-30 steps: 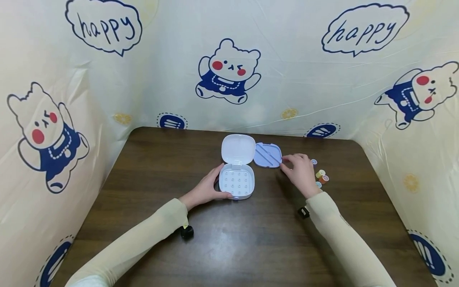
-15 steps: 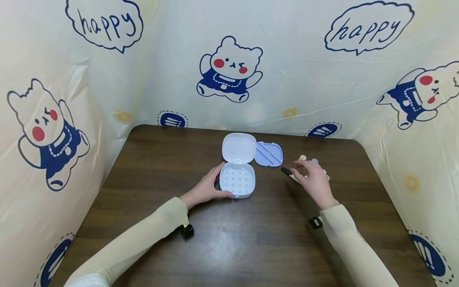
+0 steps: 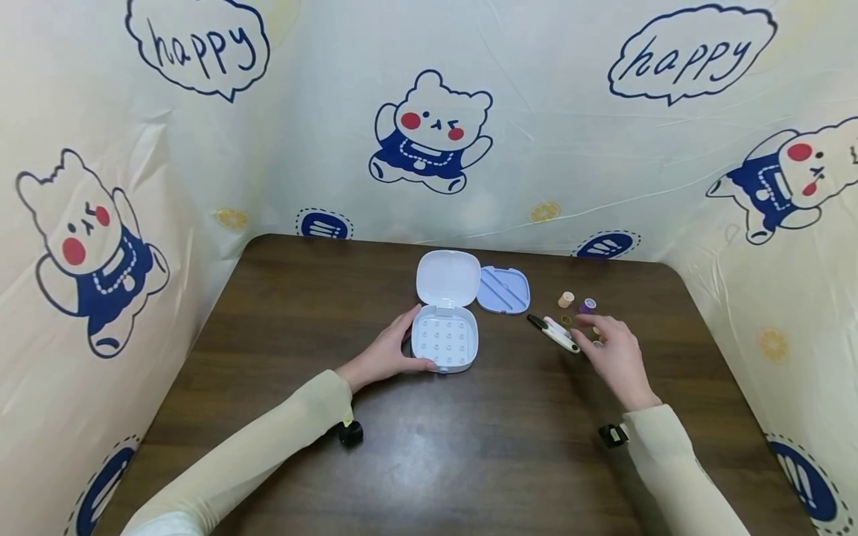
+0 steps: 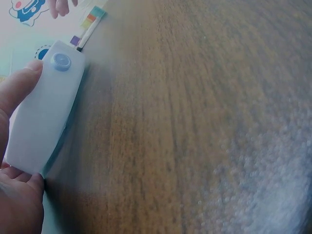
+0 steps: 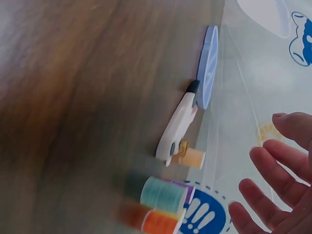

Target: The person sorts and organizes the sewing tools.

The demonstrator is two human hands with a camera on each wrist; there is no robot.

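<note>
My left hand [image 3: 385,353] grips the left side of a white sewing box [image 3: 445,362], thumb at its front. The box's lid [image 3: 447,278] stands raised, and rows of small pegs show inside. My right hand [image 3: 617,361] hovers over several thread spools with its fingers apart, holding nothing. In the right wrist view I see a teal spool [image 5: 161,193] and an orange spool [image 5: 161,222]. A peach spool [image 3: 566,299] and a purple spool [image 3: 588,306] lie farther back. White thread snips [image 3: 559,339] with a black tip lie left of the right hand.
A periwinkle tray [image 3: 503,290] with a diagonal bar lies to the right of the raised lid. Near the snips is a small gold-coloured ring [image 3: 566,320]. Behind the brown table [image 3: 429,461] hangs a printed curtain [image 3: 302,149].
My right hand has left the periwinkle tray's right edge and moved right and nearer, over the spools, uncovering the snips. My left hand keeps its hold on the box.
</note>
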